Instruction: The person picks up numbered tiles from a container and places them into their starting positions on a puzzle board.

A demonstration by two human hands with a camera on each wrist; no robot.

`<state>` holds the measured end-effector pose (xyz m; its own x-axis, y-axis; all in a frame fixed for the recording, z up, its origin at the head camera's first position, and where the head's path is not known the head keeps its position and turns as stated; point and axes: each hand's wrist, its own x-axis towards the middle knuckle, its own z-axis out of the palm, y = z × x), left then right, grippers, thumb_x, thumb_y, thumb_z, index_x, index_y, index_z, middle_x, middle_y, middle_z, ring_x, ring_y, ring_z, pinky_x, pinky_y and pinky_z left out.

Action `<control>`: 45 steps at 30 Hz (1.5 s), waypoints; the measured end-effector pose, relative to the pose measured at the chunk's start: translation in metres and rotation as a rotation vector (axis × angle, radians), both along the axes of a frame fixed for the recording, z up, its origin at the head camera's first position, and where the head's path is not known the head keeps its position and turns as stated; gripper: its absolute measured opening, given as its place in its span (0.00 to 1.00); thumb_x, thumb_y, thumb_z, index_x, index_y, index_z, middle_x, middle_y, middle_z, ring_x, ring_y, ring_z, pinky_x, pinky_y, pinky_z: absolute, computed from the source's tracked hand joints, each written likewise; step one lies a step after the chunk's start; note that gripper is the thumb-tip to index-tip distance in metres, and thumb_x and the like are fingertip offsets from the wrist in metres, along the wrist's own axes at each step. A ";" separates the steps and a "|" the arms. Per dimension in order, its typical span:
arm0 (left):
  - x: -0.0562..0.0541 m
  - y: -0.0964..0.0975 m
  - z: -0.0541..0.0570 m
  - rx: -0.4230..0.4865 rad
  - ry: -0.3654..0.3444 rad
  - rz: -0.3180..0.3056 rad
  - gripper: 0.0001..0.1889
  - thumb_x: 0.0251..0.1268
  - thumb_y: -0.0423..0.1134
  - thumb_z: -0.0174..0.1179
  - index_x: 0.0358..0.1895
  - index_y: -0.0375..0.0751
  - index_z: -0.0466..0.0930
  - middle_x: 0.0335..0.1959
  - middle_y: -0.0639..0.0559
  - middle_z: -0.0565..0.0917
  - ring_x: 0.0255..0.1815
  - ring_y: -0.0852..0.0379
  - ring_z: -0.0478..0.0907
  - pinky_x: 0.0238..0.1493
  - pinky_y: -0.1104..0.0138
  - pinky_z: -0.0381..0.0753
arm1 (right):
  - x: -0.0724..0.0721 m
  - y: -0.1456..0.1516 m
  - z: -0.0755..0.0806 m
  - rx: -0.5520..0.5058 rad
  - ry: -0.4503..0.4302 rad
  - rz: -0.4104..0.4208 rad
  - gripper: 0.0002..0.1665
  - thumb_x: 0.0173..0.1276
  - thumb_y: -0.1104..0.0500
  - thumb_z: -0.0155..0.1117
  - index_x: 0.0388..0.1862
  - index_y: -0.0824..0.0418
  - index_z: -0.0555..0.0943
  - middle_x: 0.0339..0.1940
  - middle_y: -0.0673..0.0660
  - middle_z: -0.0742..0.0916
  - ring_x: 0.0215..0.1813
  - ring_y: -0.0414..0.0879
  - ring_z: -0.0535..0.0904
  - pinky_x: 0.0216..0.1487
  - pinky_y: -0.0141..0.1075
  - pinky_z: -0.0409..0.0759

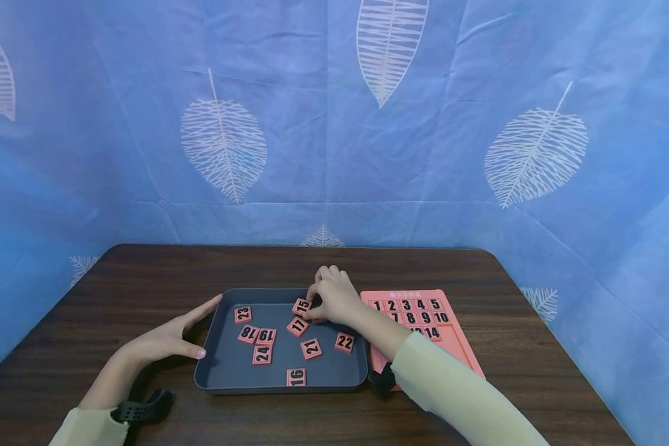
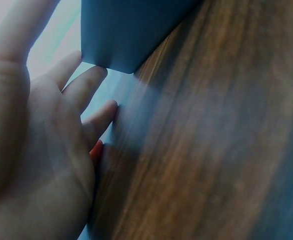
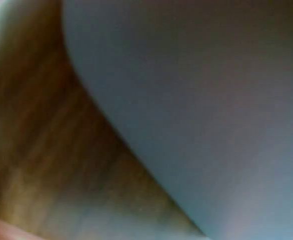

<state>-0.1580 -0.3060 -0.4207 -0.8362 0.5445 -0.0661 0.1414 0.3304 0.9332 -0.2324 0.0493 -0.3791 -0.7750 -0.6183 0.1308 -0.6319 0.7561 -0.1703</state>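
Your right sleeve point(image 1: 463, 390) crosses the pink board point(image 1: 450, 342), right of the tray point(image 1: 245, 390). Your left hand point(image 1: 164, 339) lies fingers apart at the tray's left rim. Inside the tray, beyond tile 17 point(image 1: 297, 326), your right hand point(image 1: 334, 300) pinches tile 15 point(image 1: 300, 306); a slack pinch could drop it, a low sweep jostle tile 17.
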 end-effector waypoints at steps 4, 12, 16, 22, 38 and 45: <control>-0.001 0.000 0.000 0.016 -0.003 -0.007 0.51 0.59 0.39 0.66 0.78 0.51 0.38 0.77 0.37 0.39 0.73 0.31 0.32 0.58 0.28 0.39 | 0.005 0.005 0.011 -0.059 0.034 -0.033 0.14 0.51 0.41 0.76 0.30 0.46 0.86 0.35 0.49 0.67 0.39 0.47 0.59 0.40 0.40 0.56; -0.001 -0.002 -0.001 0.016 -0.004 -0.009 0.52 0.58 0.40 0.66 0.78 0.51 0.38 0.76 0.36 0.38 0.73 0.30 0.32 0.57 0.27 0.39 | 0.022 0.026 0.031 -0.202 0.064 -0.127 0.15 0.50 0.43 0.77 0.32 0.48 0.87 0.34 0.50 0.65 0.40 0.48 0.58 0.40 0.43 0.54; -0.001 -0.001 0.000 0.017 -0.007 -0.009 0.52 0.58 0.39 0.66 0.78 0.51 0.38 0.76 0.36 0.38 0.73 0.30 0.32 0.57 0.27 0.39 | 0.033 0.041 0.035 -0.258 0.108 -0.200 0.15 0.48 0.43 0.78 0.31 0.49 0.87 0.34 0.50 0.64 0.40 0.49 0.57 0.40 0.44 0.53; -0.001 -0.002 0.000 0.013 -0.002 -0.008 0.51 0.59 0.39 0.66 0.78 0.51 0.38 0.76 0.36 0.38 0.73 0.30 0.32 0.57 0.27 0.40 | 0.049 0.063 0.033 -0.327 0.146 -0.297 0.15 0.47 0.44 0.79 0.28 0.49 0.86 0.35 0.51 0.65 0.40 0.50 0.58 0.40 0.44 0.53; -0.004 -0.001 0.001 -0.003 -0.009 -0.005 0.51 0.59 0.40 0.66 0.78 0.50 0.37 0.76 0.36 0.38 0.73 0.30 0.32 0.57 0.27 0.40 | 0.079 0.132 0.009 -0.345 0.162 -0.441 0.14 0.43 0.49 0.82 0.26 0.52 0.86 0.40 0.56 0.73 0.43 0.54 0.64 0.42 0.49 0.60; -0.005 -0.002 0.001 0.003 -0.013 -0.004 0.51 0.59 0.40 0.66 0.78 0.49 0.38 0.76 0.36 0.38 0.73 0.30 0.32 0.57 0.27 0.41 | 0.085 0.165 0.005 -0.293 0.157 -0.526 0.17 0.45 0.47 0.80 0.29 0.55 0.86 0.41 0.59 0.74 0.41 0.55 0.64 0.39 0.48 0.59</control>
<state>-0.1627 -0.3081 -0.4193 -0.8333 0.5477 -0.0752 0.1308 0.3274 0.9358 -0.1473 0.2141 -0.3743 -0.9237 -0.0803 0.3747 -0.2222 0.9089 -0.3529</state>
